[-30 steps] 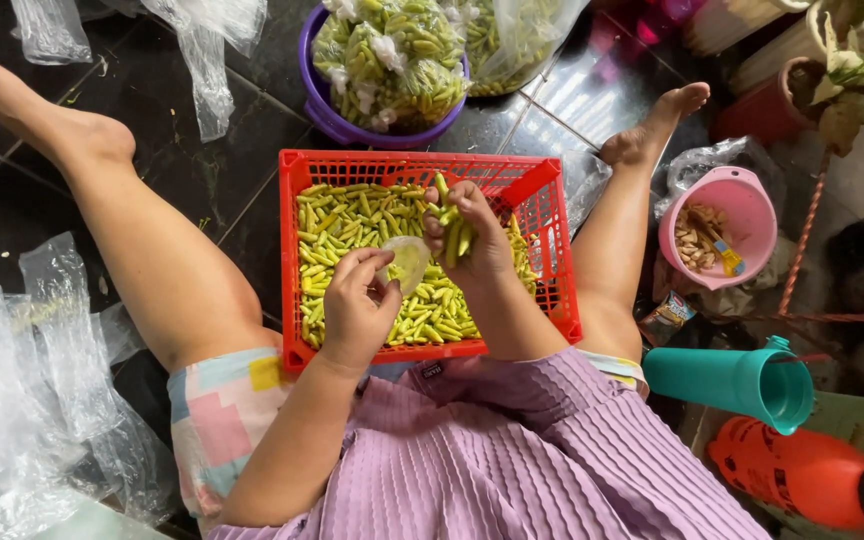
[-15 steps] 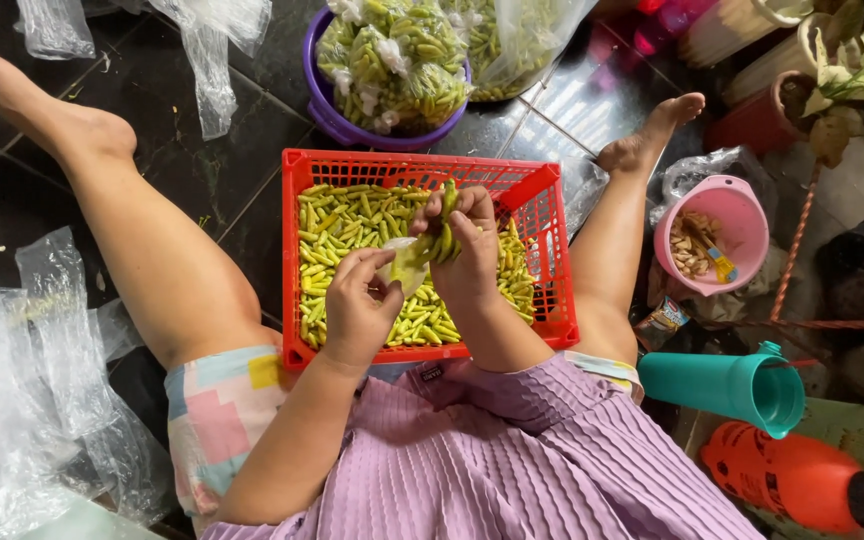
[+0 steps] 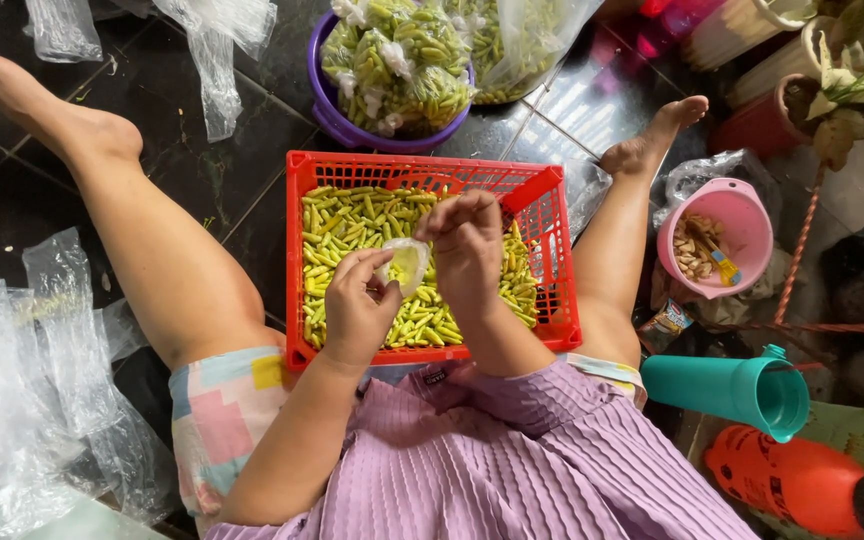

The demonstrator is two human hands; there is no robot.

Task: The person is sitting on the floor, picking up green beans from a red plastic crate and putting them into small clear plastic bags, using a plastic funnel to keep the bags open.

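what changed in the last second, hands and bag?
The right hand dropped its green chillies and now closes over the small clear bag. The left hand keeps its grip on the bag. The red basket and purple tub stayed put.

both hands, left (image 3: 357, 310) and right (image 3: 467, 250), grip a small clear bag (image 3: 405, 265) (yellow-green chillies inside) over the red basket (image 3: 542, 215).

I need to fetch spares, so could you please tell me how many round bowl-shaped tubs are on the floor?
2: a purple tub of bagged chilies beyond the red basket, and a pink tub at right. Others may be hidden.
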